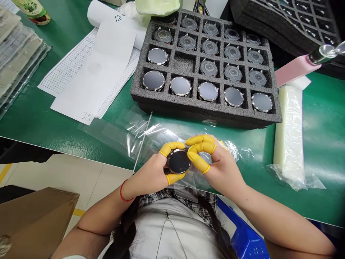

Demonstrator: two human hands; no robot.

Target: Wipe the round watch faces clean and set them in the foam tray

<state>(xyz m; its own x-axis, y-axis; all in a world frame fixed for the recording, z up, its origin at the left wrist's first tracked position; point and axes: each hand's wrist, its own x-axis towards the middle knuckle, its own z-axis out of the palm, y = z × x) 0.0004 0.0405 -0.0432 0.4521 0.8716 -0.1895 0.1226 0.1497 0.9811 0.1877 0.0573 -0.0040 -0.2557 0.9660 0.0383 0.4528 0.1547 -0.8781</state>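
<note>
A round watch case with a black face and a silver rim is held face up over the table's near edge. My left hand grips it from the left, with yellow finger cots above and below the rim. At its upper right edge, the thumb and index finger of my right hand are pinched together, also in yellow cots. Whatever lies between those fingertips is too small to make out. Beyond my hands stands a black foam tray of similar watch cases, with one vacant pocket in its second row from the front.
Clear plastic films lie on the green table left of my hands. A wrapped pale block and a pink bottle stand to the right. Papers lie at the back left, plastic trays farther left.
</note>
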